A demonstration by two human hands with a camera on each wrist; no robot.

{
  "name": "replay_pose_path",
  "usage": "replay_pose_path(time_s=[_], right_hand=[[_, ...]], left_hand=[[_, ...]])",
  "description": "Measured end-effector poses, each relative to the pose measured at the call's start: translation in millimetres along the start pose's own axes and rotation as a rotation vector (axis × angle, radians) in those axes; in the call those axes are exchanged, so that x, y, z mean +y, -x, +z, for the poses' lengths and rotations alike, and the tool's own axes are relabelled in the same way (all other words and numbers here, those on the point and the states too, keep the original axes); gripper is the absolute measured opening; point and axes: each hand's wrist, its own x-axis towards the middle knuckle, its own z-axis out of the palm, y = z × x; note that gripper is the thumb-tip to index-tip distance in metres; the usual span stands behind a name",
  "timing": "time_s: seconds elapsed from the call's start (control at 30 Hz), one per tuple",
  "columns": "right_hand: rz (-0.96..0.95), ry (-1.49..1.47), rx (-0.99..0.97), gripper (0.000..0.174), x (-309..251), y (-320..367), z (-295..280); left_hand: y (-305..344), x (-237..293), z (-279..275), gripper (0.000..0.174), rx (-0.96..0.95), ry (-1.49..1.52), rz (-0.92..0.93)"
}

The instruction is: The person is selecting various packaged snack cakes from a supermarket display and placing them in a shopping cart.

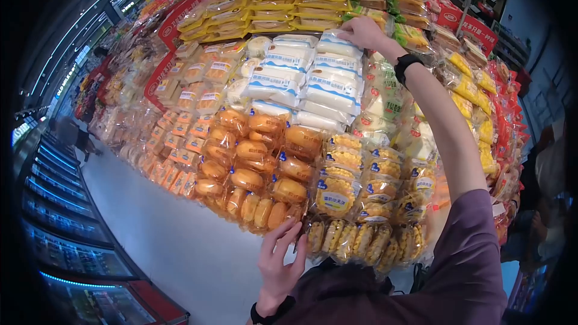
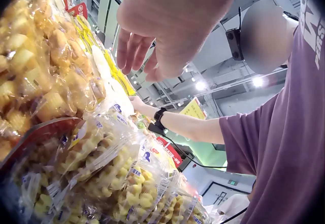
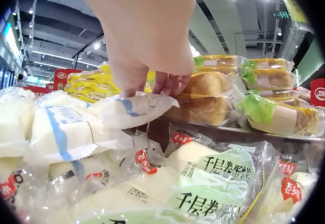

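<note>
Our right hand (image 1: 368, 31) pinches the end of a white, blue-striped plastic-wrapped bread packet (image 1: 337, 45) lying topmost on the stack of like packets (image 1: 328, 91), our left hand (image 1: 279, 265) hangs spread beside clear-bagged orange buns (image 1: 265, 207), so we judge a grasp in hand, next needing a steady lift clear.

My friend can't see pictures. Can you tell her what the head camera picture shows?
A person's right hand pinches a white-and-blue packet high on a big stack of bagged breads. The left hand is open below, near the orange buns.
</note>
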Motion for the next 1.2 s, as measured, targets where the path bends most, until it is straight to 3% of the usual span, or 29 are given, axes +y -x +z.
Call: replay_pose_path(time_s=[0.1,0.2,0.4,0.5,0.7,0.83,0.93,1.07,1.1,1.2], right_hand=[[-0.214,0.241,0.172,0.037,-2.5,4.7,7.1],[0.023,0.120,0.036,0.040,-31.9,16.3,9.0],[-0.071,0.329,-0.186,0.045,-51.6,22.2,7.8],[-0.044,0.250,-0.210,0.050,-51.7,20.8,7.8],[-0.113,0.144,-0.169,0.051,-49.4,18.0,31.9],[-0.174,0.111,-0.016,0.048,-48.7,21.7,39.4],[0.040,0.079,-0.368,0.050,-75.1,26.5,-10.2],[-0.218,0.088,-0.037,0.052,-25.2,17.1,47.2],[-0.083,-0.016,-0.256,0.057,-51.4,28.6,15.0],[-0.077,-0.033,-0.130,0.060,-45.7,25.8,17.1]], left_hand=[[-7.0,-1.7,-0.1,0.033,-0.007,0.035,0.001],[-11.3,-4.1,1.7,0.031,-0.019,0.014,0.023],[-16.9,-0.8,5.0,0.031,-0.041,0.066,-0.022],[-16.9,-1.5,5.1,0.031,-0.031,0.085,-0.003],[-13.0,-5.1,-1.8,0.032,-0.011,0.067,-0.014],[-8.6,-6.5,-6.1,0.033,-0.001,0.058,0.003],[-6.0,-7.1,-8.8,0.033,0.016,0.051,0.039],[-0.9,-4.3,-11.1,0.033,0.026,0.042,0.080],[1.3,-2.6,-11.1,0.033,0.024,0.047,0.079],[6.8,7.1,-10.1,0.031,0.003,0.072,0.043]])
